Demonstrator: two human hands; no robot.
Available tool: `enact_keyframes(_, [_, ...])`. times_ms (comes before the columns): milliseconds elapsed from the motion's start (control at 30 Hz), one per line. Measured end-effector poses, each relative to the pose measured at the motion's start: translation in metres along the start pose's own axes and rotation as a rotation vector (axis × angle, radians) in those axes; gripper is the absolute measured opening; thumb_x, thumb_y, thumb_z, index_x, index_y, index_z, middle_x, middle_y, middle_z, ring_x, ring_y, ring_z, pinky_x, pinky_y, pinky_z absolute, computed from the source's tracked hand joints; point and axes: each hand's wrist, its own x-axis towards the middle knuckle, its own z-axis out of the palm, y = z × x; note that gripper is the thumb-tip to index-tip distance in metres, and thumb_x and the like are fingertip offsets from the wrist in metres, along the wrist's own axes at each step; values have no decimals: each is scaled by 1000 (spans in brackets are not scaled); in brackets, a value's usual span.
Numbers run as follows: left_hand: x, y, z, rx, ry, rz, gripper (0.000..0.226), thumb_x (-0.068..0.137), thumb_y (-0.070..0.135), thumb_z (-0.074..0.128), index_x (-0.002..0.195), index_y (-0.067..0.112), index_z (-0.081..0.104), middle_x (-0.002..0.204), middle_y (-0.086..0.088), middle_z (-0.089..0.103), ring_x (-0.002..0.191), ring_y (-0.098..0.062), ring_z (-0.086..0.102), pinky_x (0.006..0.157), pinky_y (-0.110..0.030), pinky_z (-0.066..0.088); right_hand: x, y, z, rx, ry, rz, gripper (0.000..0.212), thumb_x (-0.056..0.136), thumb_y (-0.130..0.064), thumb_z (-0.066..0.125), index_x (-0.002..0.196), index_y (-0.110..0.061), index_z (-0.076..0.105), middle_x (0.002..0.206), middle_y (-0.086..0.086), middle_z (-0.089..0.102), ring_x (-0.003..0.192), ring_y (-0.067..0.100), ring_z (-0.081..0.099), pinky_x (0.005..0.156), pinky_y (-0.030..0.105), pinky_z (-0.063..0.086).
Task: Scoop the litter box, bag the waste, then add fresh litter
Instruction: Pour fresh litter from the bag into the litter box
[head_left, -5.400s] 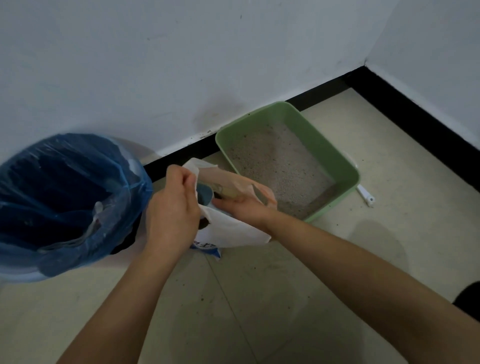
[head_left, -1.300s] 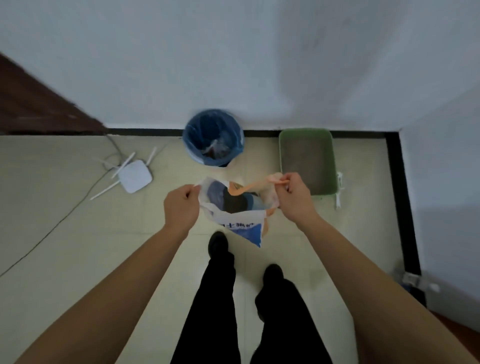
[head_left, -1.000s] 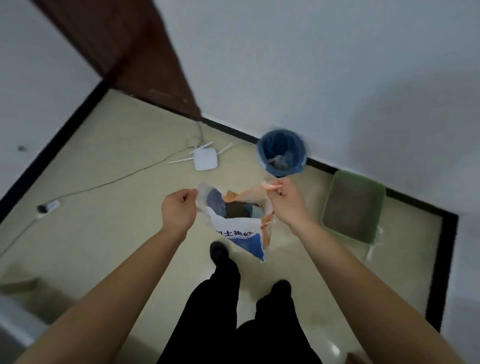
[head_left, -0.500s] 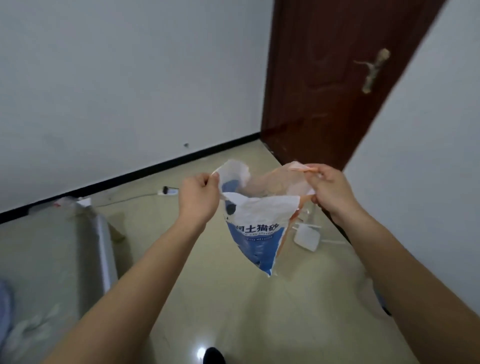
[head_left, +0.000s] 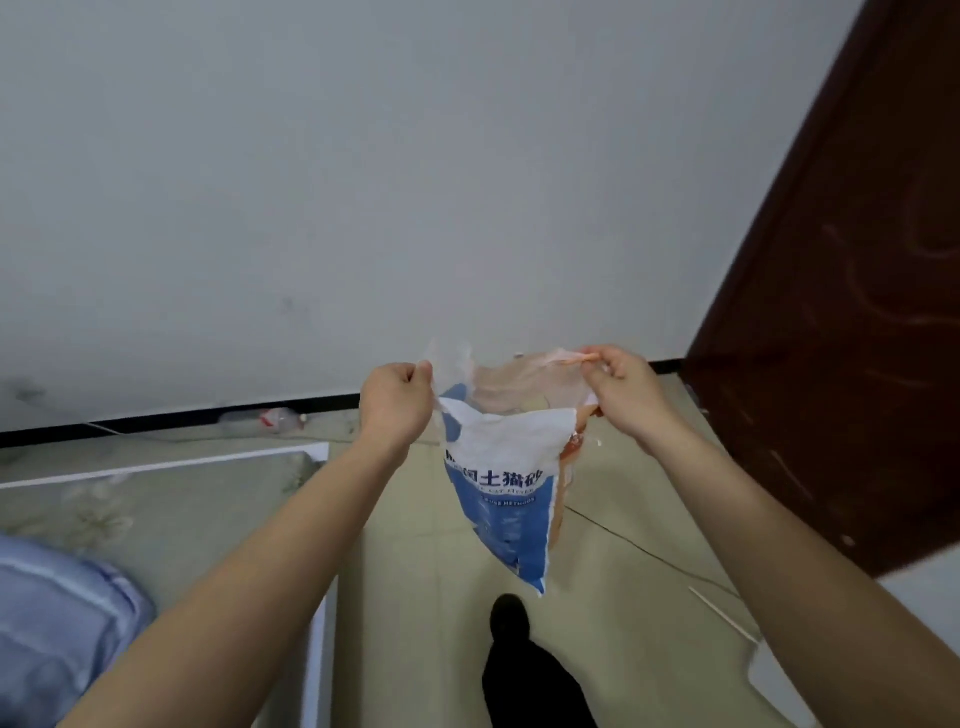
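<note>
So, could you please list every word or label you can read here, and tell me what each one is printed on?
"土猫砂": large white characters on the litter bag, which the left hand and right hand pinch by its top edge; the characters before it are lost in a fold.
"CAT LITTER": the small line beneath, blurred, so only a likely reading.
"USE METHODS": smaller still, blurred, also only likely.
Nothing else in view carries readable text.

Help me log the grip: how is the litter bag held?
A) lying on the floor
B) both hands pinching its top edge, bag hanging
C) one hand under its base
B: the left hand and right hand each pinch the top edge of the litter bag, which hangs above the floor.
</note>
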Motion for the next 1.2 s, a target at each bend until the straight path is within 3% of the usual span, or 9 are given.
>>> enact_keyframes(167, [132,-42,4,38,65,-226,38,98,24,49,63,9,51,56,-7,38,56,-21,33,58,-32,29,132,12,90,6,-223,46,22,99,-13,51,113,-20,66,84,3,67,62,18,61,58,34,52])
enact_keyframes(400, [267,-84,-30,190,130,-388,39,99,21,45,83,-4,70,77,-18,66,74,-33,59,67,-34,45,279,-27,200,-216,-520,-2,42,99,-18,50,141,-20,47,130,3,57,78,18,65,77,38,57])
enact_keyframes(500, [322,-111,-47,263,129,-419,42,99,23,45,71,-2,65,68,-17,63,66,-30,57,65,-35,47,333,-47,250,-301,-611,-21,52,98,-17,51,148,-23,36,136,2,50,80,18,67,74,31,55])
enact_keyframes(567, [361,-134,-55,292,125,-455,43,98,21,48,61,1,56,58,-14,55,58,-29,51,60,-33,43,370,-49,287,-383,-671,-42,55,99,-18,51,151,-25,32,138,6,51,97,26,66,87,37,53])
enact_keyframes(667, [426,-174,-61,249,107,-509,40,97,20,50,68,-4,64,66,-20,66,65,-36,64,65,-41,57,425,-43,343,-483,-697,-34,55,100,-20,49,151,-27,30,131,13,57,105,30,62,88,37,50])
enact_keyframes(767, [493,-211,-62,249,55,-570,35,98,19,47,72,4,64,67,-14,69,60,-26,65,63,-35,57,477,-33,400,-580,-684,-22,49,102,-22,46,149,-27,33,118,12,64,88,20,56,75,31,46])
enact_keyframes(933, [584,-282,-54,372,-85,-648,34,97,22,43,74,6,61,76,-11,71,69,-24,69,66,-34,55,551,-16,494,-706,-722,-83,38,103,-23,42,141,-25,43,113,5,65,84,15,56,67,26,43])
enact_keyframes(1067, [638,-344,-26,559,-190,-647,34,99,25,40,76,10,59,82,-5,66,73,-18,58,67,-28,42,603,29,566,-715,-757,-97,31,102,-23,45,131,-25,56,106,1,67,85,12,59,74,26,47])
enact_keyframes(1200, [681,-418,20,586,-222,-681,37,101,25,36,85,6,63,85,-5,61,77,-19,54,71,-29,41,652,95,639,-738,-787,-154,28,97,-21,54,121,-23,68,113,6,71,98,26,65,84,31,49])
